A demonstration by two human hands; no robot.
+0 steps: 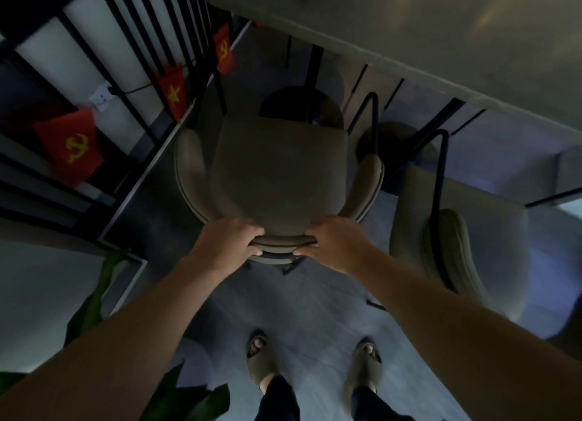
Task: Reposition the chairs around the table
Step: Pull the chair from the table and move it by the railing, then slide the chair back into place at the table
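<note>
Here both hands clasp the backrest top of the chair (277, 175): left hand (226, 241) and right hand (333, 241), fingers curled over its rim. Its seat runs straight ahead of the fingers toward the table (409, 27), both hands equally near.

Bare forearms, no sleeves, lead to the left hand (225, 247) and right hand (335, 241). Below, dark trousers (278, 400) end above olive open-toed slide sandals (261, 362), toes showing.
</note>
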